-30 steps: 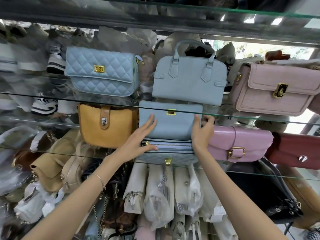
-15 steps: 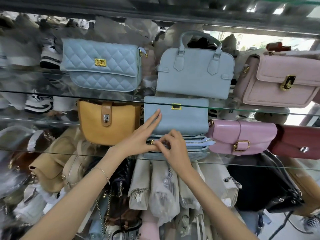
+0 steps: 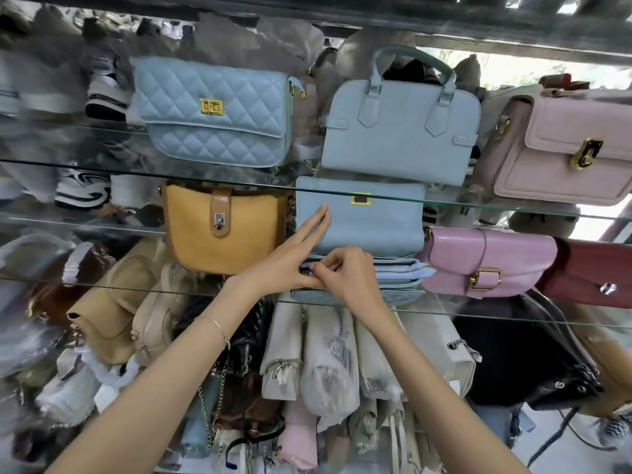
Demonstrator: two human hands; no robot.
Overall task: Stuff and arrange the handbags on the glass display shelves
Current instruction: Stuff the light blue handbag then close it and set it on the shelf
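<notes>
We see both hands meet at the middle of the display, with the forearms rising from 7 and 5 o'clock of the view. The left hand point(image 3: 284, 265) holds its fingers straight and close together. They point toward 1 o'clock and lie flat against the front of the light blue flap bag point(image 3: 369, 220). Its thumb runs toward 3 o'clock, and we cannot tell what it touches.

The right hand point(image 3: 349, 273) is knuckles-up with its fingers curled tight, pinching a small dark metal fitting point(image 3: 305, 269). The fitting is at the left end of the zipped blue bag point(image 3: 400, 280). A thin bracelet point(image 3: 219, 328) circles the left wrist.

The flap bag rests on the zipped one, which lies at its 6 o'clock, and the stack sits on the glass shelf point(image 3: 102, 285). From the flap bag, a mustard bag point(image 3: 222, 230) stands at 9 o'clock, a pink buckle bag point(image 3: 485, 261) at 4 o'clock, and a blue handled bag point(image 3: 400, 131) at 12 o'clock.
</notes>
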